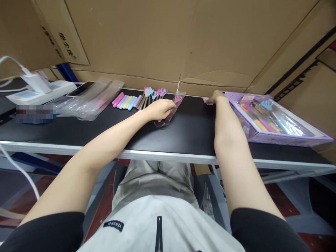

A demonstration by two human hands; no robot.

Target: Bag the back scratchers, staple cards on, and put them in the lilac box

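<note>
My left hand (160, 109) lies curled on a clear plastic sleeve (171, 110) that holds a pink hand-shaped scratcher (178, 99), pinning it to the black table (189, 133). Just left of that hand is a row of loose pink, blue and yellow scratchers (139, 99). My right hand (215, 96) reaches to the table's far edge, fingers closed on a small pink piece (205, 100) I cannot make out, beside a purple box (278, 122).
The purple box at right holds several packed scratchers. A pile of clear sleeves (89, 98) lies at left, with a white charger and device (36, 89) beyond it. Cardboard walls (168, 42) stand close behind the table.
</note>
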